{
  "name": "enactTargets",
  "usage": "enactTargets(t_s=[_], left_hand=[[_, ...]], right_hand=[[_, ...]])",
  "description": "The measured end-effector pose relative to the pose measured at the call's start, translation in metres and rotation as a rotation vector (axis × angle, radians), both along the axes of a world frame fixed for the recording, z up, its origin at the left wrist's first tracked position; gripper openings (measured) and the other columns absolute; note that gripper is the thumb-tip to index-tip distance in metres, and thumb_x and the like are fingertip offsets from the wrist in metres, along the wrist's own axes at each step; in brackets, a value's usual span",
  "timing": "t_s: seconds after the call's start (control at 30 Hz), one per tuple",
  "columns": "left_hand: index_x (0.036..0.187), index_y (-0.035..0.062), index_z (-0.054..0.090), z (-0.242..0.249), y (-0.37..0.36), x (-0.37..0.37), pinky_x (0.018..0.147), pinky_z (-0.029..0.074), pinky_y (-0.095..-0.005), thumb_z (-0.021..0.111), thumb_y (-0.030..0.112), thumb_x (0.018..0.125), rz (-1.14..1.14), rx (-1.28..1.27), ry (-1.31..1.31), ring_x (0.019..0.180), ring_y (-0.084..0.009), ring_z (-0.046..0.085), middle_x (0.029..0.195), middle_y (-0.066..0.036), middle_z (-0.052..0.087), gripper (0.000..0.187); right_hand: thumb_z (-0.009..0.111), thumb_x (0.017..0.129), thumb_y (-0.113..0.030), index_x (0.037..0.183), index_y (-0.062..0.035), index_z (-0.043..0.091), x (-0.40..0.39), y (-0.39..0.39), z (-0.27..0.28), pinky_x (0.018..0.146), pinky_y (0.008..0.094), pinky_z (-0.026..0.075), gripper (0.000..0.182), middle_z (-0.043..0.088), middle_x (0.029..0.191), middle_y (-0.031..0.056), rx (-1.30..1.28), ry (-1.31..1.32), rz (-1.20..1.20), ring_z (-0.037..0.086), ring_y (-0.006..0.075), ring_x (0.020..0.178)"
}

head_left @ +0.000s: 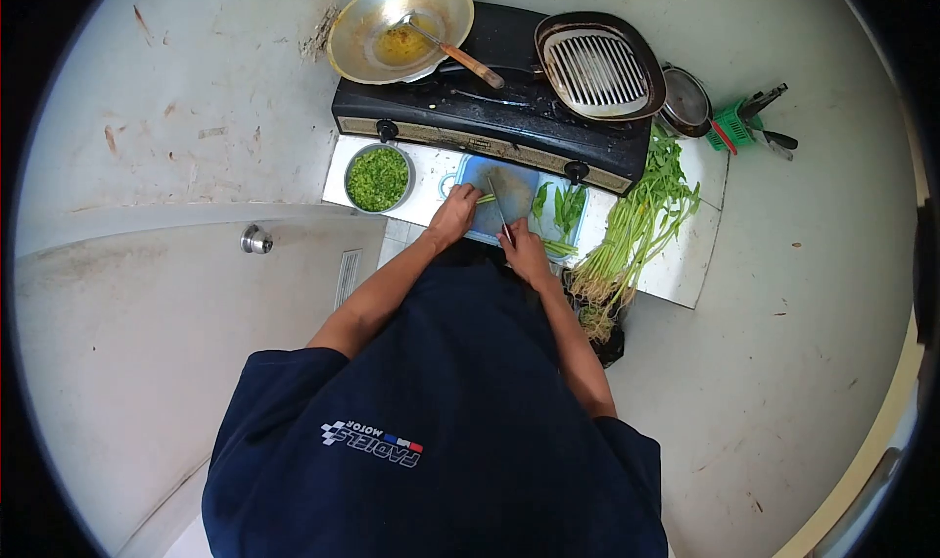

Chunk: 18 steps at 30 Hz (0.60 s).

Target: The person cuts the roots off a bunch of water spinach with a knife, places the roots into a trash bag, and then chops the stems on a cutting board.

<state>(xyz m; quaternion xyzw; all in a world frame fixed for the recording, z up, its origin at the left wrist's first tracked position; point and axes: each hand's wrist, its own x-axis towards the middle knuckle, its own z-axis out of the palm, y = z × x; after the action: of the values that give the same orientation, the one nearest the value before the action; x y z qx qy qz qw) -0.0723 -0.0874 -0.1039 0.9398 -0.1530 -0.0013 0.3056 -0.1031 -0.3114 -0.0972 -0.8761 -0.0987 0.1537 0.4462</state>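
My left hand [454, 215] is closed on a few green vegetable stems [486, 199], held over the blue cutting board [522, 178]. In my right hand [528, 253] is a kitchen knife [497, 198], its blade standing beside the tips of the stems and pointing away from me. Loose green leaves [568, 206] lie on the right part of the board. More cut stems [559, 249] rest at its near right corner, close to my right hand.
Left of the board stands a bowl [411, 179] of chopped greens [378, 177]. A rooted bunch of leafy greens [636, 215] lies at right. Behind are a black stove [480, 127], a wok [348, 44], a grill pan [649, 69] and a green basket [732, 127] with utensils.
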Motion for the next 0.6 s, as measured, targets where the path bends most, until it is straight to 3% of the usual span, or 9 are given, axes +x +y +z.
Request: enactTargets(t_s=[0.17, 0.33, 0.6], left_hand=[[0.121, 0.0005, 0.063, -0.009, 0.004, -0.002, 0.096, 0.05, -0.0478, 0.063, -0.004, 0.087, 0.056, -0.102, 0.017, 0.107, -0.0407, 0.056, 0.113, -0.019, 0.059, 0.035], [0.122, 0.0017, 0.062, -0.006, 0.003, 0.007, 0.093, 0.049, -0.0498, 0.066, 0.001, 0.089, 0.005, -0.042, 0.019, 0.104, -0.0408, 0.055, 0.11, -0.019, 0.057, 0.033], [0.123, 0.0036, 0.062, 0.0, 0.012, 0.013, 0.092, 0.048, -0.0493, 0.063, 0.002, 0.092, -0.07, -0.055, 0.077, 0.102, -0.0407, 0.055, 0.109, -0.018, 0.056, 0.032]], right_hand=[[0.066, 0.101, -0.029, 0.108, 0.0008, 0.058, 0.002, 0.001, 0.002, 0.074, 0.0543, 0.054, 0.031, 0.071, 0.084, 0.0268, -0.054, 0.039, 0.046, 0.07, 0.0482, 0.082], [0.064, 0.102, -0.029, 0.107, 0.0016, 0.064, 0.007, 0.007, 0.008, 0.075, 0.057, 0.054, 0.031, 0.07, 0.085, 0.0299, -0.125, 0.067, 0.049, 0.069, 0.0508, 0.083], [0.058, 0.105, -0.032, 0.109, 0.0002, 0.059, 0.004, 0.019, 0.007, 0.073, 0.0601, 0.054, 0.032, 0.069, 0.083, 0.0321, -0.166, 0.043, 0.052, 0.067, 0.0535, 0.082]])
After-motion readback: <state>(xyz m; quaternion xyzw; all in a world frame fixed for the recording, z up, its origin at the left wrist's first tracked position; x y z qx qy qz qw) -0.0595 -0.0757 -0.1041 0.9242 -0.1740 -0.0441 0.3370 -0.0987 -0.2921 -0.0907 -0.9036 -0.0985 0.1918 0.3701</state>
